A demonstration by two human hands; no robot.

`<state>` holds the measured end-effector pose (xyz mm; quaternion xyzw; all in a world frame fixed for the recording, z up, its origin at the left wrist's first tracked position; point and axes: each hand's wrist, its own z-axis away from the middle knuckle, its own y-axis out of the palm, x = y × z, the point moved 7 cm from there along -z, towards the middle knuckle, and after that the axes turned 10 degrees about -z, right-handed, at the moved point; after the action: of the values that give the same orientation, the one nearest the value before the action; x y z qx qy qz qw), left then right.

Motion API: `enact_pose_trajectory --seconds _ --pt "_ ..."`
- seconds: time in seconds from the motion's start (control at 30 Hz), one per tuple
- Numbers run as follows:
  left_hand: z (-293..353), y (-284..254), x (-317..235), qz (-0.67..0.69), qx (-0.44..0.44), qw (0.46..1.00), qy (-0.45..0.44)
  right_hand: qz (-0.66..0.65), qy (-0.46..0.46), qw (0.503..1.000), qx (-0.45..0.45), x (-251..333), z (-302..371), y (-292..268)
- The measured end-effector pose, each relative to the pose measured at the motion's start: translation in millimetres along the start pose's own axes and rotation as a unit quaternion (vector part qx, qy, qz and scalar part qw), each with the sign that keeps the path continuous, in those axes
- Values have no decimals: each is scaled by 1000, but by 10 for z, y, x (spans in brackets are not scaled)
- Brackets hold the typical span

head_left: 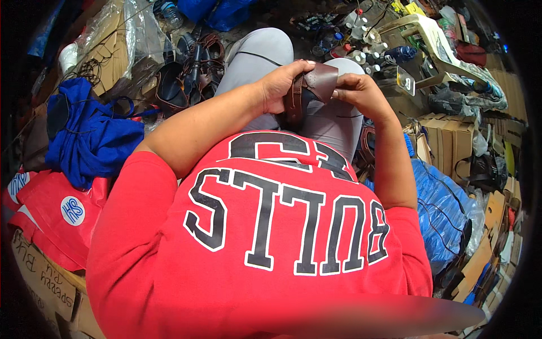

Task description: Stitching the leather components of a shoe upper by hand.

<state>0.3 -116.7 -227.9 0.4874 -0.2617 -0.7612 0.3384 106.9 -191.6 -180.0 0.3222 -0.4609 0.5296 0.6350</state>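
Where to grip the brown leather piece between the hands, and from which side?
Pinch the brown leather piece at its far edge, probably from the far side: that thin edge is mostly bare, while the left hand and right hand hold its sides.

Clutter [355,37] surrounds a pale plastic chair [427,34].

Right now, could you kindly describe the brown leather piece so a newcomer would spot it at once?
Start at the grey trousers beyond the red shirt. Over them, the left hand and right hand hold the brown leather piece. Being held up, with a broad smooth face, sets it apart from the dark strappy footwear lying to the left.
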Motion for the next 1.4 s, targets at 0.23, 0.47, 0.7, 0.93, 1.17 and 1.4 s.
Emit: enact_pose_trajectory --seconds 0.23,0.47,0.7,0.93,1.17,1.4 --pt "27 27 -31 -33 -9 999 -2 -5 -67 997 -35 -128 -12 93" --pt "18 31 -38 -19 1 1000 14 104 -137 982 -82 -74 61 101" --pt "-3 47 -52 -29 -16 999 28 -6 -149 985 -88 -5 -23 157" --pt "-9 41 -66 -23 -64 997 28 340 -357 836 -243 665 503 213" --pt "-34 7 -11 -22 -61 998 28 437 -451 753 -194 632 273 668" --pt "-165 -94 0 -36 -104 992 57 249 -504 796 -225 1139 316 830"
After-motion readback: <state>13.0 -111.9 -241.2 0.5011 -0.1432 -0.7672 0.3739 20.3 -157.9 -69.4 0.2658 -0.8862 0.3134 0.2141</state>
